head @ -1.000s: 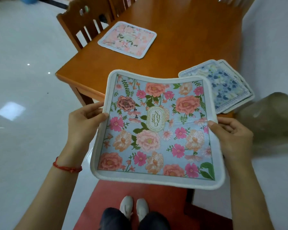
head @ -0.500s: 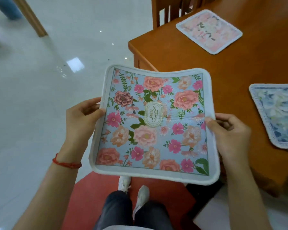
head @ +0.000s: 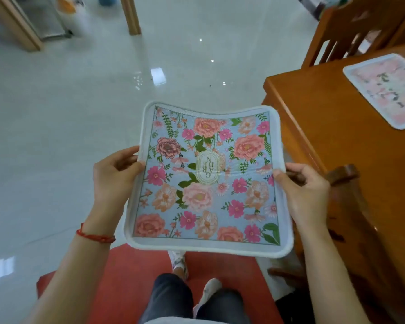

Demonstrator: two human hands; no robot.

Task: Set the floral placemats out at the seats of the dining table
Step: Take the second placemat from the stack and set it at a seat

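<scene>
I hold a blue floral placemat (head: 208, 181) with a white border flat in front of me, above the floor and left of the wooden dining table (head: 325, 127). My left hand (head: 115, 176) grips its left edge, thumb on top. My right hand (head: 306, 192) grips its right edge the same way. A pink floral placemat (head: 388, 90) lies on the table at the far right, in front of a wooden chair (head: 341, 31).
A red mat (head: 131, 277) lies on the shiny tiled floor under my feet. A second chair's back (head: 344, 176) pokes up by my right hand at the table's edge. A wooden door frame (head: 131, 15) stands at the top.
I have turned left with the mat in both hands; the table has slid to the right of view and the stack of blue mats has dropped out of sight.
</scene>
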